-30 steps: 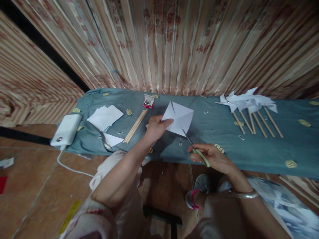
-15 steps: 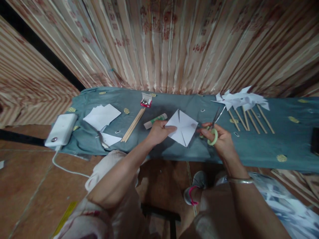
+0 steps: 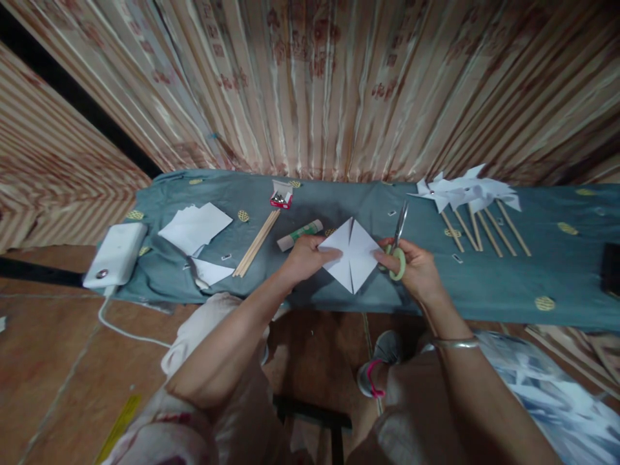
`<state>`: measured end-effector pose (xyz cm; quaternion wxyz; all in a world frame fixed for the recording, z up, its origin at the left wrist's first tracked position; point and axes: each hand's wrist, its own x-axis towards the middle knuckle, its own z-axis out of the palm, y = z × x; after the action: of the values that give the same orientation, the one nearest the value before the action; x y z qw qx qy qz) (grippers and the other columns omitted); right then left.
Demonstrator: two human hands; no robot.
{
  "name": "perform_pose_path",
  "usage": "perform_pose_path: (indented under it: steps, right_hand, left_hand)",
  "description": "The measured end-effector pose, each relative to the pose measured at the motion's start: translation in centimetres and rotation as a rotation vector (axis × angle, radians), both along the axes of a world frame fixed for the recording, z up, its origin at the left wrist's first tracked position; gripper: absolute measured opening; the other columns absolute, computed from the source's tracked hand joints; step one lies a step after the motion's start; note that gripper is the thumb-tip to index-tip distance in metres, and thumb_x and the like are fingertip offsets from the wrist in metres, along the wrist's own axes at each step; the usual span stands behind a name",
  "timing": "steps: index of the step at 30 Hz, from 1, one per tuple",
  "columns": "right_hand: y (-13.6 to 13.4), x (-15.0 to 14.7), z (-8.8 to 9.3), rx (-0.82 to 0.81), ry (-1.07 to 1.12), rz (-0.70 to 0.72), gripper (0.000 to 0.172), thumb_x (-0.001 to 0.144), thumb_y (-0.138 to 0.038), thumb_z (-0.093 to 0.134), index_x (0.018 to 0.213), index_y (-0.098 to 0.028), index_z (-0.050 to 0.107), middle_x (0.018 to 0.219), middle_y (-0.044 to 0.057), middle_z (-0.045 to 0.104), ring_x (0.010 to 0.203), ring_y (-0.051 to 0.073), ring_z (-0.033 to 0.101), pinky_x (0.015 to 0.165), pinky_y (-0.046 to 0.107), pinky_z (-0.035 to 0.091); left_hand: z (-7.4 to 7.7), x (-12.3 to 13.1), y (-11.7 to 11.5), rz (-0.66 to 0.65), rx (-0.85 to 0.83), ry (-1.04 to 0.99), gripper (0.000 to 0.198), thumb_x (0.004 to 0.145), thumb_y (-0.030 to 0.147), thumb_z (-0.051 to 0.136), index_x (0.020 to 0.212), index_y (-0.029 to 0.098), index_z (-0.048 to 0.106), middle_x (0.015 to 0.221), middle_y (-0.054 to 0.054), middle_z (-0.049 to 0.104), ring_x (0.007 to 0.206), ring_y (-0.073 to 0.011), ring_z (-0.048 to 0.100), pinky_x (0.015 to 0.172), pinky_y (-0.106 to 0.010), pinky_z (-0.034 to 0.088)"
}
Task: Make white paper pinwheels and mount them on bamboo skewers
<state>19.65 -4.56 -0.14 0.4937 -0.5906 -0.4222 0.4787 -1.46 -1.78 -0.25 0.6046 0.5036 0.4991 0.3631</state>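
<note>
A white paper square (image 3: 354, 258), turned corner-up, has slits running in from its top and bottom corners. My left hand (image 3: 309, 259) pinches its left corner, thumb on top. At its right corner is my right hand (image 3: 411, 263), its thumb on the paper, and the green-handled scissors (image 3: 397, 263) hang on the same hand with their blades pointing up and away. A green and white glue stick (image 3: 300, 235) lies just beyond my left hand. Further left are wooden sticks (image 3: 256, 244) and a small red box (image 3: 281, 195) with its lid up, holding small metal pieces.
White paper sheets (image 3: 196, 226) and a white power bank (image 3: 115, 255) with a cable lie at the left of the cloth-covered table (image 3: 508, 284). Several paper pinwheels (image 3: 475, 192) on sticks lie at the right. A curtain (image 3: 310, 84) hangs behind.
My right hand has moved left onto the paper's right corner. The scissors moved with it, their blades now pointing more upright. The paper has turned slightly.
</note>
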Motion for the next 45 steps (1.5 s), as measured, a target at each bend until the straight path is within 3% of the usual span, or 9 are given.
perform_pose_path:
  steps: [9, 15, 19, 23, 27, 29, 32, 37, 45]
  right_hand:
    - [-0.1, 0.4, 0.1, -0.025, 0.019, 0.033, 0.047, 0.040, -0.033, 0.089, 0.079, -0.021, 0.066, 0.064, -0.004, 0.064, 0.055, 0.011, 0.052, 0.052, 0.023, 0.040]
    - [-0.3, 0.1, -0.6, 0.002, 0.011, 0.093, 0.040, 0.046, -0.034, 0.086, 0.079, -0.020, 0.068, 0.059, -0.005, 0.061, 0.055, 0.010, 0.050, 0.053, 0.023, 0.040]
    - [-0.1, -0.8, -1.0, 0.039, 0.039, -0.070, 0.041, 0.043, -0.035, 0.086, 0.076, -0.020, 0.066, 0.058, -0.006, 0.059, 0.053, 0.010, 0.048, 0.050, 0.023, 0.036]
    - [0.5, -1.8, -1.3, 0.076, 0.092, -0.218, 0.039, 0.048, -0.038, 0.083, 0.076, -0.020, 0.064, 0.056, -0.008, 0.054, 0.049, 0.008, 0.041, 0.047, 0.022, 0.031]
    - [1.1, -2.8, -1.2, 0.114, 0.124, -0.233, 0.038, 0.050, -0.037, 0.082, 0.077, -0.021, 0.061, 0.056, -0.009, 0.051, 0.050, 0.007, 0.039, 0.049, 0.022, 0.032]
    - [1.2, -3.4, -1.0, 0.120, 0.118, -0.201, 0.039, 0.051, -0.038, 0.082, 0.078, -0.021, 0.060, 0.058, -0.009, 0.053, 0.052, 0.008, 0.040, 0.050, 0.022, 0.033]
    - [1.3, -4.4, -0.8, 0.134, 0.102, -0.151, 0.038, 0.055, -0.041, 0.080, 0.081, -0.021, 0.061, 0.064, -0.006, 0.056, 0.057, 0.009, 0.045, 0.054, 0.023, 0.037]
    - [1.4, -5.6, -1.0, 0.145, 0.118, -0.103, 0.037, 0.058, -0.040, 0.079, 0.084, -0.021, 0.060, 0.068, -0.005, 0.058, 0.061, 0.010, 0.049, 0.058, 0.024, 0.041]
    - [1.5, -6.3, -1.0, 0.076, 0.037, 0.005, 0.042, 0.055, -0.047, 0.082, 0.080, -0.020, 0.063, 0.063, -0.004, 0.061, 0.057, 0.012, 0.053, 0.056, 0.025, 0.043]
  left_hand:
    - [-0.3, 0.0, -0.2, -0.099, -0.011, 0.014, 0.014, 0.056, 0.026, 0.074, 0.059, 0.014, 0.068, 0.054, 0.003, 0.058, 0.050, -0.0097, 0.047, 0.050, -0.021, 0.033]
    - [0.4, -0.4, 0.3, 0.009, 0.021, -0.056, 0.021, 0.058, 0.033, 0.076, 0.061, 0.014, 0.069, 0.057, 0.002, 0.060, 0.054, -0.0110, 0.050, 0.053, -0.023, 0.034]
    - [1.2, 0.0, 0.1, 0.137, -0.059, -0.379, 0.035, 0.060, 0.045, 0.077, 0.076, 0.015, 0.070, 0.071, -0.002, 0.068, 0.066, -0.0141, 0.060, 0.065, -0.025, 0.044]
    - [1.5, 1.1, -0.7, 0.122, -0.148, -0.570, 0.046, 0.060, 0.048, 0.079, 0.094, 0.019, 0.066, 0.090, -0.005, 0.072, 0.082, -0.0184, 0.066, 0.080, -0.032, 0.049]
    - [1.0, 2.7, -1.5, 0.086, -0.082, -0.502, 0.052, 0.054, 0.035, 0.085, 0.100, 0.019, 0.066, 0.099, -0.006, 0.073, 0.096, -0.0214, 0.066, 0.088, -0.034, 0.048]
    - [0.6, 3.4, -1.6, 0.102, -0.033, -0.480, 0.052, 0.047, 0.030, 0.088, 0.092, 0.016, 0.068, 0.091, -0.005, 0.074, 0.093, -0.0205, 0.067, 0.089, -0.033, 0.048]
    - [0.2, 3.8, -1.3, 0.182, -0.006, -0.409, 0.034, 0.052, 0.032, 0.085, 0.075, 0.014, 0.068, 0.079, -0.005, 0.073, 0.082, -0.0194, 0.068, 0.081, -0.031, 0.050]
    - [-0.3, 2.9, -0.5, 0.380, 0.028, -0.294, 0.023, 0.060, 0.026, 0.078, 0.077, 0.014, 0.069, 0.079, -0.005, 0.074, 0.075, -0.0185, 0.067, 0.074, -0.030, 0.051]
    - [-1.5, 1.3, 0.8, 0.472, 0.012, -0.244, 0.024, 0.058, 0.022, 0.079, 0.079, 0.015, 0.069, 0.084, -0.006, 0.075, 0.075, -0.0200, 0.067, 0.073, -0.031, 0.053]
